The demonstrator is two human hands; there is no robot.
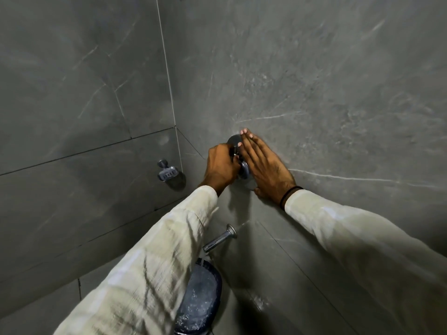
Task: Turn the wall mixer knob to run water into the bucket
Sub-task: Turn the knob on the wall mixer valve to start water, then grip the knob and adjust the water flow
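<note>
A chrome wall mixer knob (235, 147) sits on the grey tiled wall at the middle of the view. My left hand (221, 166) is closed around it, hiding most of it. My right hand (264, 165) lies flat and open against the wall just right of the mixer. Below them a chrome spout (219, 239) sticks out from the wall. Water falls from it into a dark blue bucket (200, 301), which holds bubbling water and is partly covered by my left sleeve.
A chrome soap dish (167, 172) is fixed to the left wall near the corner. Grey marble-look tiles (338, 93) cover both walls. My pale sleeves cross the lower part of the view.
</note>
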